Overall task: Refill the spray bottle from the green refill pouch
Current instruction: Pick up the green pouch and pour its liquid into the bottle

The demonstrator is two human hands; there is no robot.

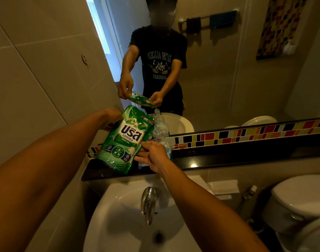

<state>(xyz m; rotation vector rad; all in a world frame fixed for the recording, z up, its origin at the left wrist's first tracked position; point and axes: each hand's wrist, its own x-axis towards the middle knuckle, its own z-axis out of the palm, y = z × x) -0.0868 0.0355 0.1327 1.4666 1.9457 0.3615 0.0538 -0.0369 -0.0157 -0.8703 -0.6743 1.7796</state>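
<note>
I hold the green refill pouch (122,140) tilted over the black ledge (228,160), above the sink. My left hand (110,118) grips its upper left corner. My right hand (152,153) pinches its right edge, with the other fingers spread. The pouch's top right corner leans toward a clear spray bottle (164,139) that stands on the ledge right behind it, with a little blue liquid at its bottom. The pouch hides the bottle's neck from me. In the mirror the bottle's neck is open with no spray head on it, and the pouch's corner sits just above it.
A white sink basin (119,219) with a chrome tap (149,202) lies directly below my arms. A toilet (299,197) and a bidet sprayer (247,194) stand to the right. A tiled wall closes off the left, and a large mirror (228,79) rises behind the ledge.
</note>
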